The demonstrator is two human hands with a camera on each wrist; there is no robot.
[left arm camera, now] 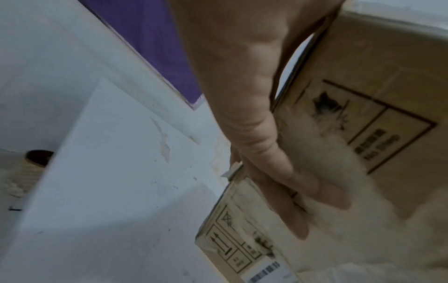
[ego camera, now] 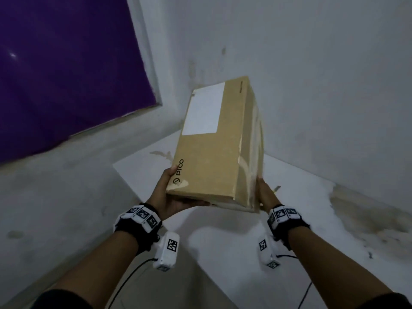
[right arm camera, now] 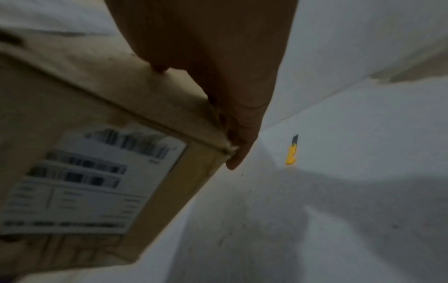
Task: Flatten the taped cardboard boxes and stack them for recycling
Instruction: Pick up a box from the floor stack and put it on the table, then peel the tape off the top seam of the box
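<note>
A brown cardboard box (ego camera: pixel 211 148) with a white label and clear tape along its right side is held in the air, tilted, above a white table (ego camera: pixel 142 175). My left hand (ego camera: pixel 174 197) grips its near left corner, thumb on the top face and fingers under it. In the left wrist view the fingers (left arm camera: pixel 278 172) lie flat on the printed underside of the box (left arm camera: pixel 387 99). My right hand (ego camera: pixel 266 195) clasps the taped right side; in the right wrist view the right hand (right arm camera: pixel 218 80) wraps the edge of the box (right arm camera: pixel 72 118) beside a barcode label.
A yellow utility knife (right arm camera: pixel 291 153) lies on the table right of the box, near the wall. A roll of brown tape (left arm camera: pixel 31 164) sits past the table's left edge. A purple panel (ego camera: pixel 55 63) fills the left wall; white walls meet in a corner behind the box.
</note>
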